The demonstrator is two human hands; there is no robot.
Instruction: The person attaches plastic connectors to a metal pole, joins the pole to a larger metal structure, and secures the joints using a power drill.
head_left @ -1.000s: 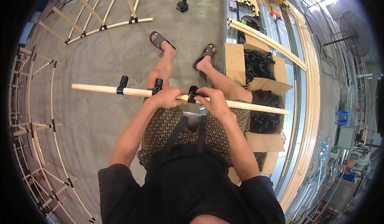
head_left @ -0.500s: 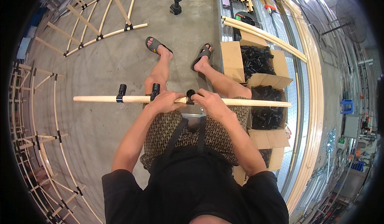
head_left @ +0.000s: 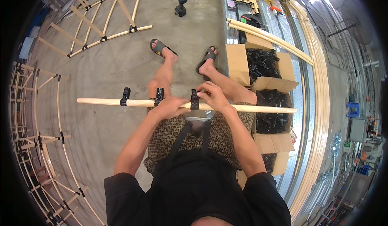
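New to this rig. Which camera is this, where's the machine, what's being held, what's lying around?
There's no machine: a person works bare-handed. The view comes from the left of two wide fisheye cameras on their head, looking down, so straight edges bend near the rim.

The left hand grips a pale pole lying crosswise. Two black connectors are on it to the left; the right hand has its fingertips at a third connector. Whether that one is fully closed around the pole isn't clear.

On the floor ahead is a cordless power tool. To the right, open cardboard boxes hold black parts.
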